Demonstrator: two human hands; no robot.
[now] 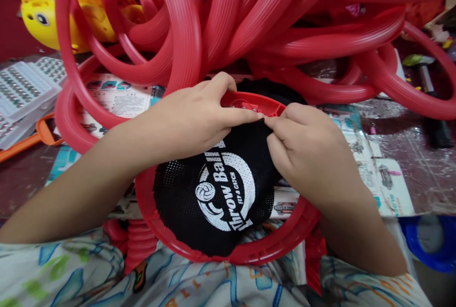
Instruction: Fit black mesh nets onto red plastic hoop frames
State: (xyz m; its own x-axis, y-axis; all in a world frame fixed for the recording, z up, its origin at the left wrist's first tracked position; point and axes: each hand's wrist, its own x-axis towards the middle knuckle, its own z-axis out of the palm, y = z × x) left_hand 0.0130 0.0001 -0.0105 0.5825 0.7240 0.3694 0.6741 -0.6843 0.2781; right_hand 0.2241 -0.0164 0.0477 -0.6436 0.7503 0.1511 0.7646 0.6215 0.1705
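Net edge being pinched onto the far rim of a red ring

Both hands meet at the top of the ring (285, 243) held in the lap: the left hand (192, 117) presses its fingers together over the rim, the right hand (306, 155) pinches the edge of the black net (213, 193) against it. The net looks seated along the near rim only. If the pinch slips, the mesh could spring off or snag and tear on the small pegs there. The heap of loose rings (249, 17) just above could slide onto the hands.
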